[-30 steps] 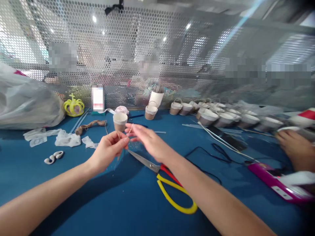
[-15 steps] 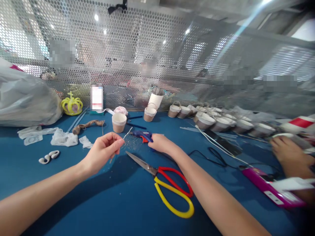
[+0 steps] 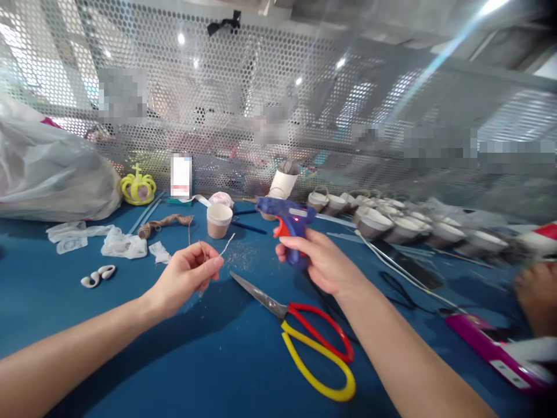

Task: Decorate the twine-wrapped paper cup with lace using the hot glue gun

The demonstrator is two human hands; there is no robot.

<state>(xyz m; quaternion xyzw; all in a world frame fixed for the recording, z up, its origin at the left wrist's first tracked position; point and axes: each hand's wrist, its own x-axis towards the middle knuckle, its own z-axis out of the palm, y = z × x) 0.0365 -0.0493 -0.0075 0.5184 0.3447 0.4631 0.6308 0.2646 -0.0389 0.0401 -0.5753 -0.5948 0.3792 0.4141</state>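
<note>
Between thumb and fingers, my left hand (image 3: 189, 273) pinches a thin piece of twine (image 3: 227, 244), its pale twisted end sticking out to the upper right. My right hand (image 3: 319, 258) is wrapped round the handle of a blue glue gun (image 3: 287, 210) with an orange trigger, raised off the table and pointing left; a small red light glows on its body. A small brown cup with a white band (image 3: 219, 222) stands beyond my left hand. Scissors (image 3: 282, 313) with one red and one yellow handle lie below the glue gun, blades towards the left hand.
Many similar cups (image 3: 404, 226) stand at the back right. A purple power strip (image 3: 491, 348) and another person's hand (image 3: 537, 296) are at the right. White lace (image 3: 124, 242), a twine bundle (image 3: 165, 225) and a yellow crown (image 3: 138, 187) lie left. Perforated metal screens the back.
My right hand has lifted the glue gun from the table and brought it up, nearer to me. The left hand keeps its pinch on the twine. The view has shifted slightly.
</note>
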